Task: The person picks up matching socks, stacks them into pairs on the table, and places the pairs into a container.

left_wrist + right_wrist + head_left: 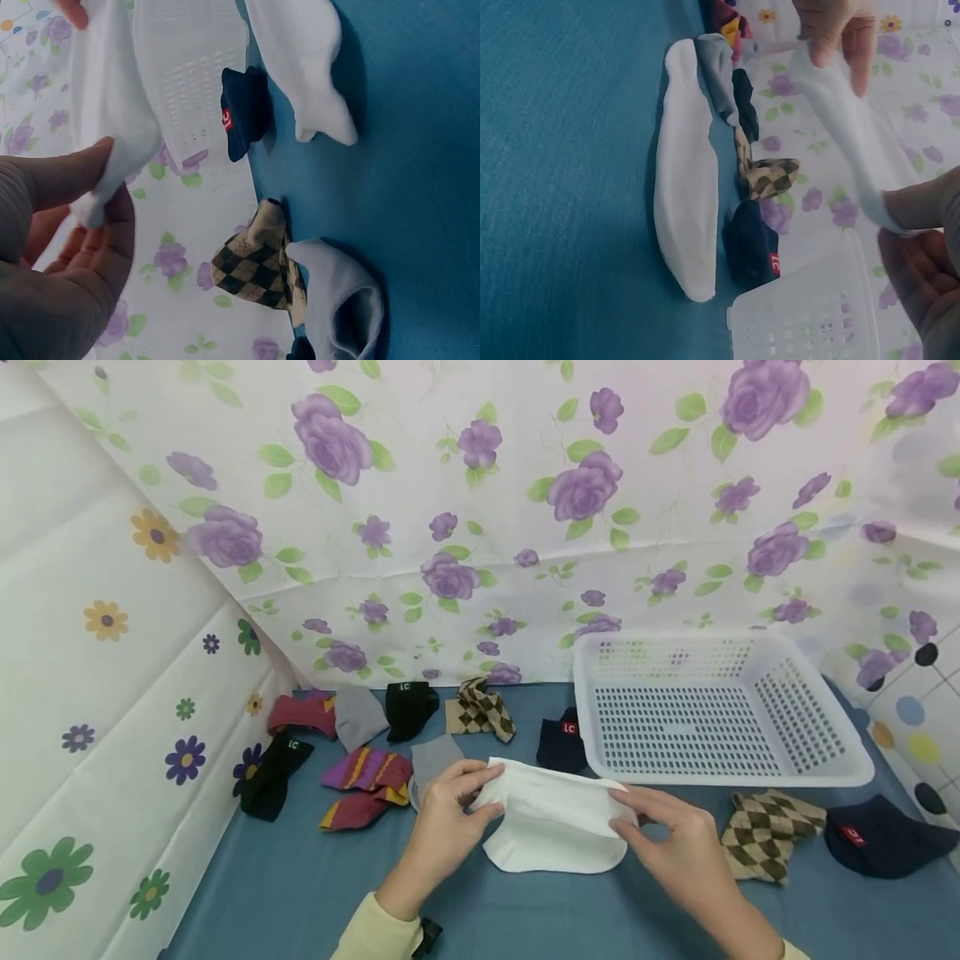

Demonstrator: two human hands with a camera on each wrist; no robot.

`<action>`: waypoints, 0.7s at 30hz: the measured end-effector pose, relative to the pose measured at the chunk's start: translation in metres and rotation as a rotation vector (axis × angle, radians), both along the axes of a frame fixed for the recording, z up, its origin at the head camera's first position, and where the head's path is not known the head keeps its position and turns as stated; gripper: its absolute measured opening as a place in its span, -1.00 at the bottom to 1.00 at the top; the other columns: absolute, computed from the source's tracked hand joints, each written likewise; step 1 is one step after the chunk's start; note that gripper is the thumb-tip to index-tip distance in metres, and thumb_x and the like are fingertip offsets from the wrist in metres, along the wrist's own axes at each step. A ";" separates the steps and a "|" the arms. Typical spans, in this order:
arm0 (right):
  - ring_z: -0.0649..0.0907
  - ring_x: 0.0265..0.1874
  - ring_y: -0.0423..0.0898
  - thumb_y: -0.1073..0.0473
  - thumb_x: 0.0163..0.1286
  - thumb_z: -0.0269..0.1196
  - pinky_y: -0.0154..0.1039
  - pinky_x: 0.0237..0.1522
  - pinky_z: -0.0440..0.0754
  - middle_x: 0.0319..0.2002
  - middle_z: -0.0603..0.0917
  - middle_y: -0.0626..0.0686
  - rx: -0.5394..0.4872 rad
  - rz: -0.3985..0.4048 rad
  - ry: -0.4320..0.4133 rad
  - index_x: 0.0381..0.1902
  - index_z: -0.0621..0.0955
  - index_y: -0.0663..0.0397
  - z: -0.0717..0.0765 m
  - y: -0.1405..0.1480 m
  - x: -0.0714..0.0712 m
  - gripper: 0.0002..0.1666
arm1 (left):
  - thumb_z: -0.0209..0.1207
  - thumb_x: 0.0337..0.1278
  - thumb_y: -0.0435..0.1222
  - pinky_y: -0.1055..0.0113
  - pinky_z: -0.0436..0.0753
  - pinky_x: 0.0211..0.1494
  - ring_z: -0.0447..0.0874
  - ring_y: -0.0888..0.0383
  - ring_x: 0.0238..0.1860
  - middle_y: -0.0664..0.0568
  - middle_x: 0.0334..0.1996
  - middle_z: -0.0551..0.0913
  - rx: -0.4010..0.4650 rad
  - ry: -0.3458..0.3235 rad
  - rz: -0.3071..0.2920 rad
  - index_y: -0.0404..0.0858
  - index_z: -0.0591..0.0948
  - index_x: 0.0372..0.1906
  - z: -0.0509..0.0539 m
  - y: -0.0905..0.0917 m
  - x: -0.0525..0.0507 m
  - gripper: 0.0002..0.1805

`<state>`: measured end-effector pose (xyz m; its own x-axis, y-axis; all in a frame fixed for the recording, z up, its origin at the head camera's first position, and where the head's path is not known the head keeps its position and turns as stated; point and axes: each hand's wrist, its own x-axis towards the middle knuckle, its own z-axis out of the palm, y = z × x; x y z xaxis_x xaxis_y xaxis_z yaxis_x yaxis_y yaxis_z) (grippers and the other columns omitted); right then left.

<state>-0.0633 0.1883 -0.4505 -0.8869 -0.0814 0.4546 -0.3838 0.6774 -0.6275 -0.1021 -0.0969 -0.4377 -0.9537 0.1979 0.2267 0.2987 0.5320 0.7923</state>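
Observation:
A white sock point(551, 795) is stretched sideways between my two hands, above the blue table. My left hand point(450, 827) pinches one end between thumb and fingers. At the other end, my right hand point(678, 839) pinches the sock the same way. Beneath it a second white sock point(555, 853) lies flat on the cloth, partly hidden in the head view. The right wrist view shows that lying sock point(686, 180) at full length, apart from the held sock point(844, 124). In the left wrist view, the held sock's end point(90, 210) sits between thumb and fingers.
A white plastic basket point(851, 752) stands at the back right. Beside it lies a navy sock point(558, 745); a checkered sock point(772, 835) and another navy sock point(888, 839) lie in front. Several striped, grey, black and checkered socks point(483, 710) spread across the back left. Floral sheets hang behind.

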 end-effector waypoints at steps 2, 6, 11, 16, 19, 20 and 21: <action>0.65 -0.36 -0.35 0.23 -0.07 0.50 -0.47 -0.42 0.60 -0.07 0.69 -0.09 0.019 0.013 -0.061 -0.04 0.67 -0.21 -0.001 0.001 -0.001 -0.44 | 0.40 -0.11 -0.31 0.46 0.60 -0.26 0.52 0.26 -0.16 0.22 -0.03 0.54 -0.022 -0.038 0.024 0.07 0.62 0.05 -0.001 0.001 0.001 -0.49; 0.66 -0.37 -0.34 0.25 -0.08 0.50 -0.47 -0.40 0.61 -0.11 0.70 -0.11 0.016 0.035 -0.258 -0.08 0.69 -0.19 -0.004 0.001 -0.005 -0.48 | 0.43 -0.17 -0.33 0.46 0.57 -0.31 0.51 0.26 -0.25 0.19 -0.06 0.56 -0.081 -0.140 0.045 0.01 0.65 0.01 -0.007 0.002 0.004 -0.50; 0.63 -0.42 -0.32 0.24 -0.05 0.48 -0.47 -0.42 0.59 -0.15 0.71 -0.08 0.035 0.011 -0.466 -0.09 0.69 -0.14 -0.009 0.001 -0.011 -0.52 | 0.43 -0.19 -0.35 0.46 0.52 -0.31 0.49 0.23 -0.26 0.13 -0.09 0.58 -0.132 -0.223 0.034 -0.05 0.66 0.00 -0.019 0.004 0.007 -0.51; 0.60 -0.47 -0.27 0.29 -0.07 0.47 -0.42 -0.50 0.56 -0.23 0.71 -0.04 0.081 -0.056 -0.562 -0.08 0.69 -0.10 -0.015 0.001 -0.015 -0.50 | 0.44 -0.24 -0.37 0.45 0.48 -0.36 0.45 0.21 -0.34 0.12 -0.17 0.59 -0.147 -0.248 0.017 -0.10 0.66 -0.01 -0.032 0.010 0.009 -0.49; 0.55 -0.51 -0.23 0.32 -0.08 0.47 -0.38 -0.55 0.52 -0.34 0.68 -0.05 0.104 -0.075 -0.610 -0.11 0.70 -0.07 -0.018 0.000 -0.018 -0.51 | 0.46 -0.28 -0.38 0.45 0.46 -0.39 0.44 0.20 -0.36 0.11 -0.21 0.60 -0.168 -0.270 0.013 -0.12 0.67 -0.02 -0.037 0.013 0.010 -0.48; 0.53 -0.53 -0.22 0.32 -0.08 0.46 -0.37 -0.56 0.50 -0.39 0.66 -0.06 0.111 -0.078 -0.625 -0.12 0.70 -0.07 -0.019 0.000 -0.018 -0.52 | 0.46 -0.29 -0.39 0.45 0.45 -0.40 0.44 0.20 -0.37 0.10 -0.21 0.60 -0.171 -0.281 0.011 -0.13 0.67 -0.02 -0.038 0.014 0.009 -0.48; 0.51 -0.54 -0.21 0.32 -0.08 0.46 -0.36 -0.58 0.48 -0.43 0.63 -0.07 0.115 -0.077 -0.636 -0.12 0.70 -0.05 -0.020 0.000 -0.018 -0.53 | 0.46 -0.30 -0.39 0.44 0.45 -0.41 0.44 0.19 -0.37 0.10 -0.21 0.61 -0.171 -0.294 0.008 -0.14 0.68 -0.03 -0.039 0.015 0.009 -0.48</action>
